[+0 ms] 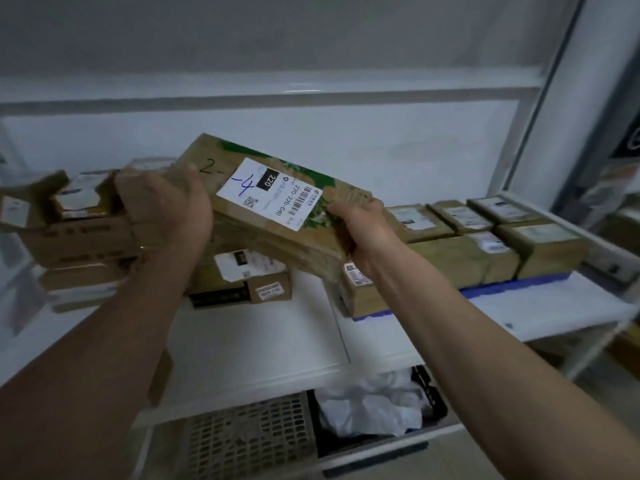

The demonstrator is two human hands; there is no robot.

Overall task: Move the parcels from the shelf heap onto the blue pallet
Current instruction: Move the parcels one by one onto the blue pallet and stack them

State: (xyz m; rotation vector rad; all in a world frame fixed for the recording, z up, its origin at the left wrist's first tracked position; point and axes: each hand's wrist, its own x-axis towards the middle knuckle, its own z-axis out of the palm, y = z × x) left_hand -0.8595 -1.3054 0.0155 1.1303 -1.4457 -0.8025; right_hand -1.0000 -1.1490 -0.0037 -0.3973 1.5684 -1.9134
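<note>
I see both hands lifting a long flat parcel [277, 199] above the white shelf [256, 341]; its long axis tilts from upper left down to lower right, white label facing up; the left hand [169, 206] curls round its upper end, the right hand [360, 226] grips the lower end; the heap of parcels [79, 230] sits toward the shelf's left edge; the blue pallet [512, 287] lies toward the right edge, packed with boxes [485, 233]; a grey wall stands behind; a crate [249, 434] sits below.
</note>
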